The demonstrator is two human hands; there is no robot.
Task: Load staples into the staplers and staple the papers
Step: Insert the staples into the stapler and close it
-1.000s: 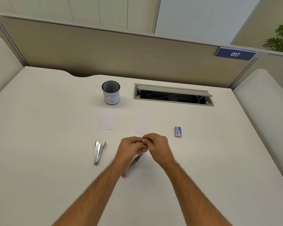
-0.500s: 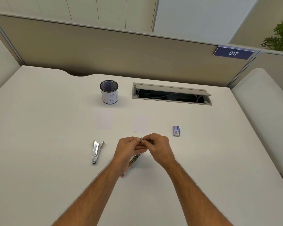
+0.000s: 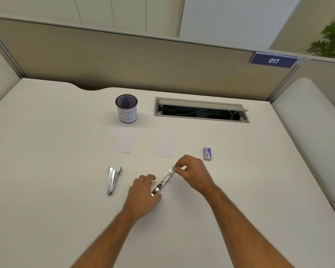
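An opened silver stapler (image 3: 163,181) lies diagonally on the white desk between my hands. My left hand (image 3: 143,196) rests on its near end and holds it down. My right hand (image 3: 193,174) pinches at the stapler's far tip with thumb and forefinger; whether a staple strip is in the pinch I cannot tell. A second silver stapler (image 3: 112,179) lies apart to the left. Two small white papers (image 3: 121,141) (image 3: 164,147) lie just beyond. A blue staple box (image 3: 207,153) sits to the right of them.
A mesh cup labelled BIN (image 3: 126,109) stands behind the papers. An open cable hatch (image 3: 200,110) is set into the desk at the back. A beige partition (image 3: 124,60) bounds the far edge, and padded panels flank both sides.
My hands were together over the stapler's far end. Now the left hand has drawn back to the stapler's near end, uncovering the open stapler, while the right stays at the tip.
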